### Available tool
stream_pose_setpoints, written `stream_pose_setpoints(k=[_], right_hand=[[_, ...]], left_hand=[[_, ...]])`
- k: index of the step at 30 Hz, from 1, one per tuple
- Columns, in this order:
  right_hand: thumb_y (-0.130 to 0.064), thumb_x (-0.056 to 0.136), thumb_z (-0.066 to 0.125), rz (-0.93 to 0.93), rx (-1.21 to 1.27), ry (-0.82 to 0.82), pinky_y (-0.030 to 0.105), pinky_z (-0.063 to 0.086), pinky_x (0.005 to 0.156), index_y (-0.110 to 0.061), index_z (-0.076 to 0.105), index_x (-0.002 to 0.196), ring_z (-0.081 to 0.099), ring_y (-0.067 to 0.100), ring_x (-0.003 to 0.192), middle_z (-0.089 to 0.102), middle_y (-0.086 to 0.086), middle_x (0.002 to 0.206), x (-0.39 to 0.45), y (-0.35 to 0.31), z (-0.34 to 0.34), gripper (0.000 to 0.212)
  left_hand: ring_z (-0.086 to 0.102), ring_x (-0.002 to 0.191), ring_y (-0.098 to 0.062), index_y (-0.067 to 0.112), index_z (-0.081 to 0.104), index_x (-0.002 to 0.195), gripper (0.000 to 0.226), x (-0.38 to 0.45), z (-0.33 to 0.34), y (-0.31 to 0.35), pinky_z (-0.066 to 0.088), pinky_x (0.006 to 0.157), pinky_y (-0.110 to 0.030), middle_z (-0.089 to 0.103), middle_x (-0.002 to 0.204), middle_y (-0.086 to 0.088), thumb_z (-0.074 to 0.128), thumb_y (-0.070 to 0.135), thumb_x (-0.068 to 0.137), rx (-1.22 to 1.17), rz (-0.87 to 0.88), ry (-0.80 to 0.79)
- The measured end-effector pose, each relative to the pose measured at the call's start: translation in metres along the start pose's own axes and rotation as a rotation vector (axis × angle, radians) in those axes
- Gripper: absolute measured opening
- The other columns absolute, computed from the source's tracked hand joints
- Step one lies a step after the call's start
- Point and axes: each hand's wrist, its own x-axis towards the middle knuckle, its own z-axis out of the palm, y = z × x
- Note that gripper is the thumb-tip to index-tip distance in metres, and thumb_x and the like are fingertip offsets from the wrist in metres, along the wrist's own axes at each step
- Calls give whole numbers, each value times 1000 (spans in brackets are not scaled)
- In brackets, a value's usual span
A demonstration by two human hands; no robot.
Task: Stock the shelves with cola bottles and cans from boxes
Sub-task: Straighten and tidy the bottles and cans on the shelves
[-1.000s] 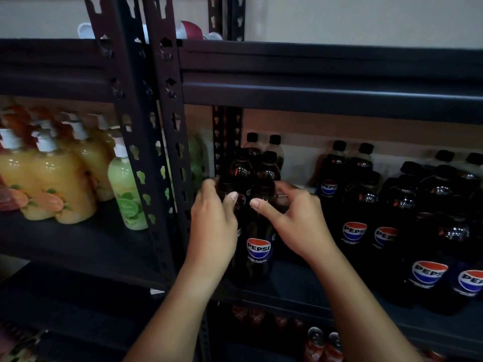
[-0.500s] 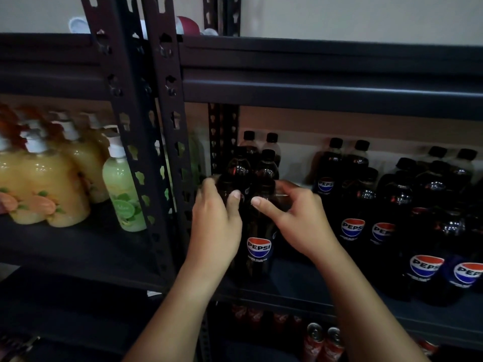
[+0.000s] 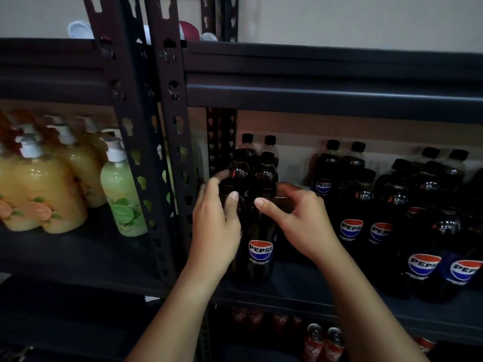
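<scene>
Both hands are at the dark metal shelf (image 3: 300,291), on the front bottles of the L-most cola group. L hand (image 3: 215,226) curls round the neck/shoulder of a dark plastic Pepsi bottle, mostly hidden behind it; R hand (image 3: 300,218) cups the shoulder of the front dark plastic Pepsi bottle w/ round red-white-blue label (image 3: 258,246), thumb forward. Hands sit close, thumbs nearly meeting, not touching.

Vs a sec ago: little has changed. Hands are in the same grip, front bottle at the same spot upright on the shelf; only the view has drifted a bit. L fingers look slightly looser now, lifting off at 12 o'clock. So, as I judge it, this is final nudging/squaring of the pair, release prob next.

Where things are: that pair stands at 9 o'clock of the other black-capped Pepsi bottle groups (image 3: 392,218), w/ a gap between. Behind it at 12 o'clock, more capped bottles of the same row. At 6 o'clock, shelf below, red cola cans (image 3: 324,343). Far 9 o'clock past the slotted dark upright (image 3: 172,152): orange and green pump soap bottles (image 3: 78,184), not part of the job.

No box in view.
</scene>
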Motion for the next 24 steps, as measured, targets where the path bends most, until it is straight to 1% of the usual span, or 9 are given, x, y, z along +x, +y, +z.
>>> stream_pose_setpoints(k=[2,5,7,10,12,15,18,21,24], right_hand=[[-43,88,76,-15,-17,13,22,58,85,-25,71,124,70,-4,92,75,-16,104,0,-1,0,40],[-49,86,74,-28,-74,58,2,46,78,-28,66,132,68,0,94,69,-22,112,1,-3,-7,51],[-51,85,75,-30,-89,80,-1,42,81,-29,67,131,66,-4,99,68,-23,116,1,-2,-18,52],[-47,85,76,-13,-109,105,3,45,87,-29,70,125,63,-9,107,71,-19,115,0,2,-44,45],[-42,85,77,-7,-145,152,7,49,85,-29,72,121,65,-8,101,73,-19,109,0,8,-67,38],[-32,87,79,18,-192,226,17,54,87,-24,75,118,68,-5,95,75,-15,106,2,21,-105,32],[-26,87,79,65,-279,252,31,56,93,-22,74,118,71,7,98,75,-6,110,8,30,-144,31],[-23,88,77,108,-498,209,29,51,99,-23,73,121,69,21,108,73,2,118,21,32,-179,33],[-14,89,74,201,-575,135,26,44,103,-18,70,126,62,26,120,67,8,129,37,38,-199,38]], left_hand=[[46,124,11,27,48,143,38,-1,0,1,30,95,5,52,137,18,52,22,106,-3,9,-3],[43,120,17,23,48,144,39,0,1,9,26,97,6,49,137,19,54,22,105,17,70,17],[48,120,5,21,50,142,38,3,5,21,35,102,-5,49,136,16,56,23,105,29,133,49],[56,121,-10,17,57,134,31,9,19,46,48,102,-29,56,130,8,58,22,103,6,220,65],[58,118,-9,13,62,125,24,10,36,61,47,101,-23,62,124,4,59,18,103,-6,272,35],[59,105,7,16,68,122,24,13,67,81,38,89,0,67,119,4,62,11,99,-45,239,-61],[59,94,10,21,69,119,25,20,105,90,38,79,2,70,111,11,67,11,96,-81,171,-174],[63,108,-7,21,68,119,25,30,146,88,46,86,-7,70,115,11,71,16,95,-136,73,-284],[62,117,-15,13,62,128,37,36,182,83,50,104,-30,66,120,5,74,13,93,-190,-52,-363]])
